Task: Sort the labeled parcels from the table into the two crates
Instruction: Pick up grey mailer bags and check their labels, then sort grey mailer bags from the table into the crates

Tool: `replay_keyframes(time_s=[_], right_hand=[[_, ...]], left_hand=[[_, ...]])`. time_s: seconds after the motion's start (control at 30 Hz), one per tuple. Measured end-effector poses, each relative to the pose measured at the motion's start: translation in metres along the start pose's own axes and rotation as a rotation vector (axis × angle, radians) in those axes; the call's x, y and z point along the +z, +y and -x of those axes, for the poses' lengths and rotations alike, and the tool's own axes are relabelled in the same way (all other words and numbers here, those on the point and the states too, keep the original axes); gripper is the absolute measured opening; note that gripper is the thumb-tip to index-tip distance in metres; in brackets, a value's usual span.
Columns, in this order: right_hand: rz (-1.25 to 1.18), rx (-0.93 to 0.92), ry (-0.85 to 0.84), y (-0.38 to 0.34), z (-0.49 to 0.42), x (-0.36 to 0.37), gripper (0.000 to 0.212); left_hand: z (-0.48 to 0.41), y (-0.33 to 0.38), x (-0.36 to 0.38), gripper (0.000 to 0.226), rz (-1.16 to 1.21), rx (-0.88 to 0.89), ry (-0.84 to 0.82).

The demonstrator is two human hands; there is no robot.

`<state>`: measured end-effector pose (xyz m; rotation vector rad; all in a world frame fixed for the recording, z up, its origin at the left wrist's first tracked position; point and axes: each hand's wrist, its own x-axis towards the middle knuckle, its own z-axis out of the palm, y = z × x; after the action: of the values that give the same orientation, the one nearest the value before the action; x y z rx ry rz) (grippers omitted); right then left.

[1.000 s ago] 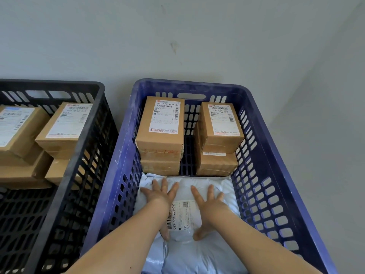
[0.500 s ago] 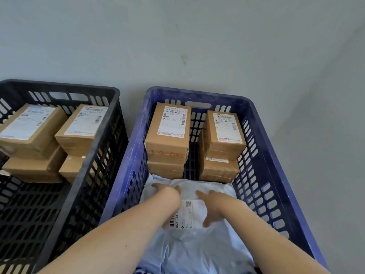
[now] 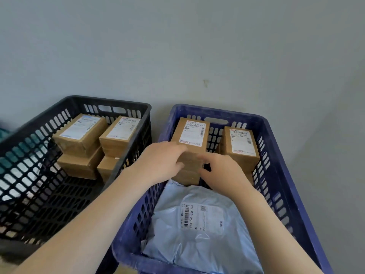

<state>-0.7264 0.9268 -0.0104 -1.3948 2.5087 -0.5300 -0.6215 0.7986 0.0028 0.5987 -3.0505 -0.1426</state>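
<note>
A pale grey-blue poly mailer (image 3: 199,246) with a barcode label lies flat in the near half of the blue crate (image 3: 197,110). Behind it stand two stacks of labeled cardboard boxes, a left stack (image 3: 192,135) and a right stack (image 3: 242,142). My left hand (image 3: 164,162) hovers in front of the left stack's near face, fingers loosely curled, holding nothing. My right hand (image 3: 223,172) is beside it, between the two stacks, just above the mailer's far edge, also loosely curled and holding nothing. The black crate (image 3: 110,100) on the left holds more labeled boxes (image 3: 82,130).
The two crates stand side by side against a grey wall. In the black crate, a second box stack (image 3: 120,133) sits at the back and its near half shows bare mesh floor. The wall corner closes in on the right of the blue crate.
Both hands have lifted off the mailer and risen toward the box stacks. The mailer stays lying in the blue crate. The view has pulled back and up.
</note>
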Motion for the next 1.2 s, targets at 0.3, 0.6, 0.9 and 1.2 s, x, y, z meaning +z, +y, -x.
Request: replay_keyframes(time_s=[0.3,0.6,0.9,1.2], right_hand=[[-0.241,-0.129,0.220,-0.050,0.005,0.018,0.028],[-0.369,-0.294,0.240,-0.132,0.003,0.037,0.025],[-0.454,-0.362,0.176,-0.245,-0.003,0.084,0.022],[-0.564,-0.432,0.156,-0.375,-0.012,0.148,0.023]], left_hand=[[0.077,-0.027,-0.006,0.031,0.099,-0.248,0.397],[0.144,-0.083,-0.016,0.027,0.124,-0.403,0.525],[0.218,-0.177,-0.028,0.025,0.168,-0.499,0.602],[0.307,-0.289,-0.025,0.023,0.175,-0.584,0.645]])
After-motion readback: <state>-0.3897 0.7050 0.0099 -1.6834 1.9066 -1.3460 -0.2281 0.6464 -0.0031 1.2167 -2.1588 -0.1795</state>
